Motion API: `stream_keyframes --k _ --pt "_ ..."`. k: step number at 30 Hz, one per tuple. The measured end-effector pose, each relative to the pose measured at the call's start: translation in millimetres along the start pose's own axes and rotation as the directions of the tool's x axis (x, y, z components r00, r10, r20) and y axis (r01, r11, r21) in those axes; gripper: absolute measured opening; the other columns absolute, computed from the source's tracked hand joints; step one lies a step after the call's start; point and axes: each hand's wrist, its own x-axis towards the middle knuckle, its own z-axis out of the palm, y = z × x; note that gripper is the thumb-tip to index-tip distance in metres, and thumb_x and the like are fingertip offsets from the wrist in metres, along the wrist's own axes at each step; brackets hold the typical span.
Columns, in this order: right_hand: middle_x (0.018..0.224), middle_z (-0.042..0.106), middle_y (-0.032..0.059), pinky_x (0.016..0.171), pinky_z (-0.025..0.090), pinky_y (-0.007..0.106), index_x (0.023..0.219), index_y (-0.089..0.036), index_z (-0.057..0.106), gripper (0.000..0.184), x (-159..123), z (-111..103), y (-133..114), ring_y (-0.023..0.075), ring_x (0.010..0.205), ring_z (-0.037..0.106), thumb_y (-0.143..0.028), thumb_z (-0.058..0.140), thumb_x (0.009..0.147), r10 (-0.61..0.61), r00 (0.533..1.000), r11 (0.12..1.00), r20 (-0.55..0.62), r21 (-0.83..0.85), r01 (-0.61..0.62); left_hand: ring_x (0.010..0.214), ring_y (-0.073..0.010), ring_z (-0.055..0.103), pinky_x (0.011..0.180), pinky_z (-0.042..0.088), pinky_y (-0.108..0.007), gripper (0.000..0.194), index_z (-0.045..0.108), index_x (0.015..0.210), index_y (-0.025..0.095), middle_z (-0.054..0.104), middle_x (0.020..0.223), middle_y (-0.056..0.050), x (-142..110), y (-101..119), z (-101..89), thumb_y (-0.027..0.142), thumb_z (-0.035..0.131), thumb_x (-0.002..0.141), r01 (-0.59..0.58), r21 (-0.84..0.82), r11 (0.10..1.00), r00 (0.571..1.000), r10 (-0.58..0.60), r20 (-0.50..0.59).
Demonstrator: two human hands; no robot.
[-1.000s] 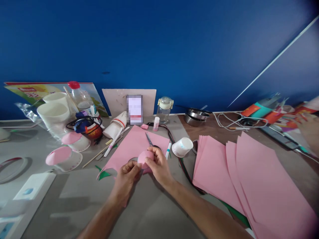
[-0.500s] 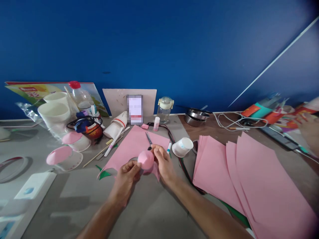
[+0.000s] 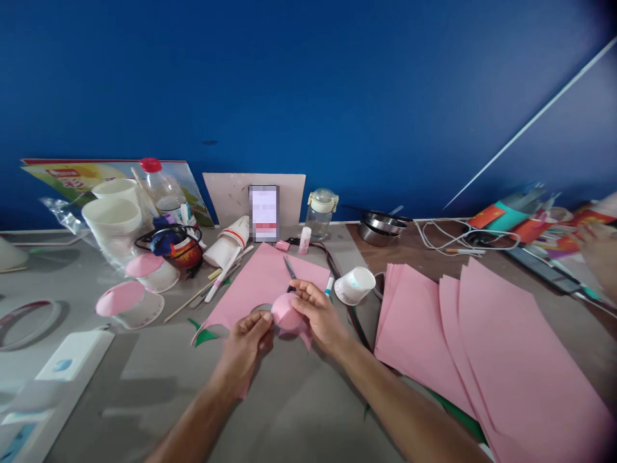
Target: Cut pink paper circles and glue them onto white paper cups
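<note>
A small round piece of pink paper (image 3: pixel 285 312) is pinched between my two hands above the grey table. My left hand (image 3: pixel 250 334) grips its left edge with thumb and fingertips. On its right side, my right hand (image 3: pixel 321 315) has thumb and fingers closed on the rim. Just beyond the right fingers lie scissors (image 3: pixel 290 267), their blades on a cut pink sheet (image 3: pixel 255 276) and their handles partly hidden. A white paper cup (image 3: pixel 355 285) rests on its side to the right. At the left stand two short cup pieces topped with pink paper (image 3: pixel 118 299).
Stacked pink sheets (image 3: pixel 506 354) spread over the right side. A glue stick (image 3: pixel 304 240), a phone (image 3: pixel 264 213) and a glass jar (image 3: pixel 322 212) stand at the back. Stacked paper cups (image 3: pixel 113 222) and a red-capped bottle (image 3: pixel 159 186) are at left. Another person's hand (image 3: pixel 598 247) shows at far right.
My right hand has shifted its thumb and fingers onto the right edge of the round pink paper, which looks slightly tilted now. The whole view has moved a little.
</note>
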Motion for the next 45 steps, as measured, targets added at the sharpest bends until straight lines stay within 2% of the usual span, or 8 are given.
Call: stream_keyframes --k 6,10,15,19,28,37,42,45 --pt "0.082 0.065 0.0026 0.061 0.048 0.026 0.100 -0.019 0.063 0.038 0.9 1.3 -2.1 0.0152 0.068 0.058 -0.034 0.072 0.066 0.048 0.999 0.993 0.017 0.105 -0.050 0.043 -0.0036 0.024 0.045 0.020 -0.020 0.041 0.054 0.059 0.014 0.034 0.045 0.008 1.7 0.8 1.1 0.047 0.078 0.062 0.039 -0.082 0.996 0.999 -0.039 0.002" --pt "0.099 0.067 0.0067 0.079 0.051 0.035 0.107 -0.021 0.064 0.037 -1.8 -2.7 -2.6 0.0207 0.090 0.062 -0.048 0.053 0.084 -0.084 0.996 0.985 0.018 -0.148 0.086 0.042 -0.0030 0.023 0.044 0.020 -0.019 0.036 0.055 0.061 0.014 0.033 0.044 0.009 3.8 0.3 -2.5 0.040 0.079 0.064 0.062 -0.140 0.988 0.998 -0.059 0.019" --pt "0.139 0.046 0.0137 0.108 0.034 0.046 0.138 -0.019 0.042 0.071 -9.1 -5.5 -5.9 0.0286 0.130 0.042 -0.051 0.063 0.078 -0.336 0.887 0.746 0.317 -0.485 0.456 0.042 -0.0026 0.025 0.043 0.024 -0.017 0.033 0.056 0.062 0.014 0.035 0.045 0.008 1.6 1.1 -4.4 0.038 0.078 0.067 0.074 -0.182 0.981 0.997 -0.071 0.020" --pt "0.143 0.040 0.0152 0.110 0.032 0.051 0.142 -0.020 0.036 0.081 -12.9 -1.1 -6.0 0.0310 0.135 0.034 -0.048 0.071 0.074 -0.371 0.815 0.572 0.444 -0.582 0.578 0.042 -0.0025 0.029 0.043 0.028 -0.016 0.032 0.058 0.063 0.013 0.038 0.047 0.008 0.4 3.3 -3.7 0.035 0.081 0.063 0.105 -0.214 0.971 0.994 -0.111 -0.014" --pt "0.118 0.059 0.0134 0.101 0.044 0.041 0.127 -0.019 0.051 0.048 -14.1 3.4 -9.9 0.0245 0.115 0.054 -0.035 0.062 0.082 -0.446 0.776 0.512 0.446 -0.584 0.630 0.043 -0.0019 0.029 0.043 0.029 -0.015 0.032 0.054 0.061 0.013 0.043 0.050 0.007 0.0 1.7 -3.1 0.033 0.079 0.065 0.096 -0.209 0.973 0.995 -0.088 0.046" --pt "0.121 0.054 0.0140 0.097 0.045 0.041 0.129 -0.018 0.049 0.046 -9.4 -8.8 -29.2 0.0235 0.108 0.055 -0.039 0.053 0.088 -0.483 0.818 0.573 0.313 -0.594 0.565 0.042 -0.0018 0.029 0.042 0.027 -0.015 0.029 0.056 0.064 0.014 0.038 0.050 0.009 -0.7 6.5 -9.3 0.030 0.081 0.064 0.028 -0.273 0.962 1.000 -0.029 -0.001" --pt "0.131 0.050 0.0161 0.098 0.044 0.042 0.137 -0.017 0.040 0.069 -14.8 -8.8 -41.6 0.0274 0.117 0.051 -0.040 0.067 0.078 -0.380 0.813 0.544 0.442 -0.605 0.582 0.044 -0.0026 0.032 0.044 0.029 -0.016 0.027 0.058 0.066 0.015 0.040 0.053 0.008 0.3 3.9 -13.2 0.031 0.080 0.066 0.036 -0.280 0.959 0.999 -0.040 -0.006" --pt "0.120 0.059 0.0128 0.092 0.047 0.037 0.123 -0.018 0.054 0.042 -12.2 -10.3 -43.2 0.0235 0.108 0.057 -0.030 0.058 0.083 -0.446 0.826 0.548 0.346 -0.624 0.557 0.044 -0.0029 0.031 0.045 0.032 -0.017 0.027 0.058 0.067 0.015 0.040 0.053 0.008 0.5 3.5 -13.2 0.032 0.080 0.066 0.025 -0.262 0.965 1.000 -0.029 -0.012"
